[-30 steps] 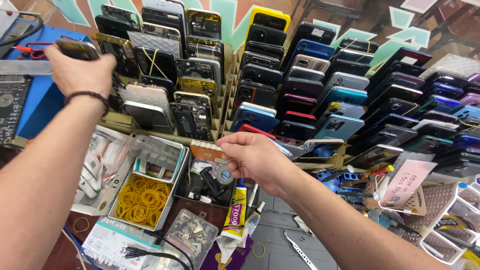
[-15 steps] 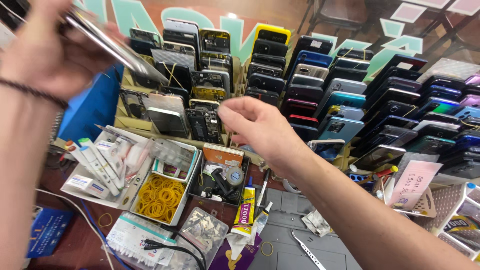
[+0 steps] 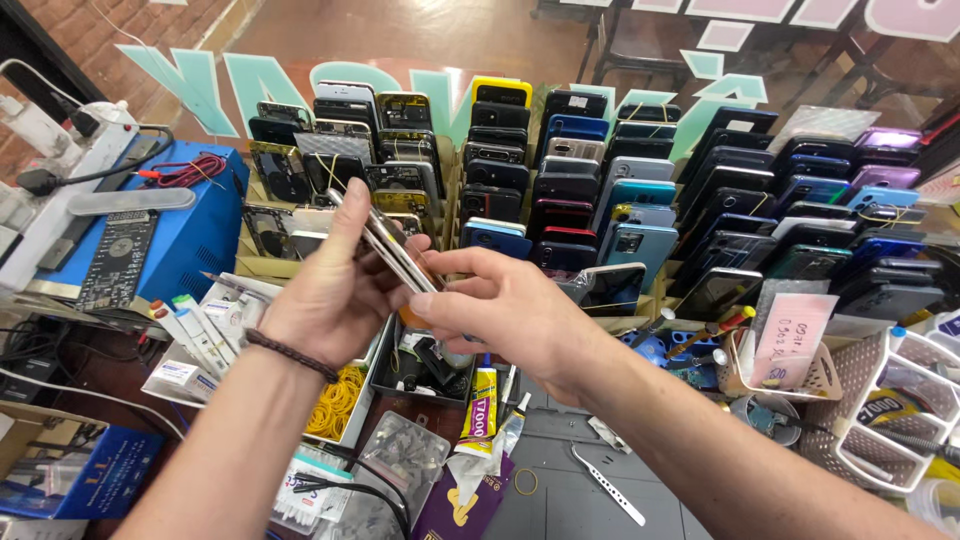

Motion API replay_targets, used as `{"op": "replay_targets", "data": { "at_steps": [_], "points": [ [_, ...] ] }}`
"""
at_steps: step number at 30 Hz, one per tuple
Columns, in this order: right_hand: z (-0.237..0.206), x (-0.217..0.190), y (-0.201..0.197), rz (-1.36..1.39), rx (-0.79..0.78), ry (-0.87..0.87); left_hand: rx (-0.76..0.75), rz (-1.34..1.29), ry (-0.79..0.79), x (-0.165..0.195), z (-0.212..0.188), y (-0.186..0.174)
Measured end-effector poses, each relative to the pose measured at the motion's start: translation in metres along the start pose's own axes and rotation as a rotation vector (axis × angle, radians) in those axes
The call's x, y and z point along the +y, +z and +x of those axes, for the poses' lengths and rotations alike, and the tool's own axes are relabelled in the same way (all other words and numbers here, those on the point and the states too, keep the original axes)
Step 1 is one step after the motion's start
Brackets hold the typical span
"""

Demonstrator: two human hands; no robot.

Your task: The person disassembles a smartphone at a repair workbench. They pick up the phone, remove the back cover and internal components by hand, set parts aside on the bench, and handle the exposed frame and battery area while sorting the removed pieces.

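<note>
Pink paper label (image 3: pixel 792 338) in a white basket (image 3: pixel 812 385) — right side.

The left hand (image 3: pixel 335 290) grips a thin phone (image 3: pixel 385 243) edge-on, tilted, above a tray of yellow rubber bands (image 3: pixel 335 405). The right hand (image 3: pixel 505 310) pinches the phone's lower end. Racks of phones (image 3: pixel 620 200) stand behind; tweezers (image 3: pixel 608 485) lie on the mat.

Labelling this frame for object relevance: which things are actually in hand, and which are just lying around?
In hand:
- left hand holding a thin phone part edge-on
- right hand, fingers on the same part

Lying about:
- racks of phones
- yellow rubber bands in a box
- glue tube
- tweezers
- blue box with red leads
- white basket
</note>
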State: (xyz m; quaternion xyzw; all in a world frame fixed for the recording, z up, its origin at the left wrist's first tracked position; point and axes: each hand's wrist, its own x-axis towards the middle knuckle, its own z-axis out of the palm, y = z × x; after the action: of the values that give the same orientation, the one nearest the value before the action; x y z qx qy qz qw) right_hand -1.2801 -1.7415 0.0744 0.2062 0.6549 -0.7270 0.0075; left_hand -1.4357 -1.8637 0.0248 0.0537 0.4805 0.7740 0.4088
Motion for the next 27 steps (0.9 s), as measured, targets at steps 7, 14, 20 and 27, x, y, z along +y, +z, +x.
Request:
{"op": "replay_targets", "data": {
  "at_steps": [7,14,20,27],
  "points": [
    [-0.081,0.048,-0.036,0.077,0.012,-0.137,0.123,-0.137,0.009,-0.075,-0.047,0.066],
    [-0.155,0.066,-0.082,0.566,-0.210,0.037,0.113,-0.088,-0.066,-0.106,-0.098,0.092],
    [-0.192,0.085,-0.117,0.979,-0.518,0.123,0.204,-0.079,-0.238,-0.124,-0.120,0.114],
    [-0.225,0.094,-0.124,0.833,-0.409,0.155,0.143,0.007,-0.294,-0.131,-0.146,0.138]
  ]
}}
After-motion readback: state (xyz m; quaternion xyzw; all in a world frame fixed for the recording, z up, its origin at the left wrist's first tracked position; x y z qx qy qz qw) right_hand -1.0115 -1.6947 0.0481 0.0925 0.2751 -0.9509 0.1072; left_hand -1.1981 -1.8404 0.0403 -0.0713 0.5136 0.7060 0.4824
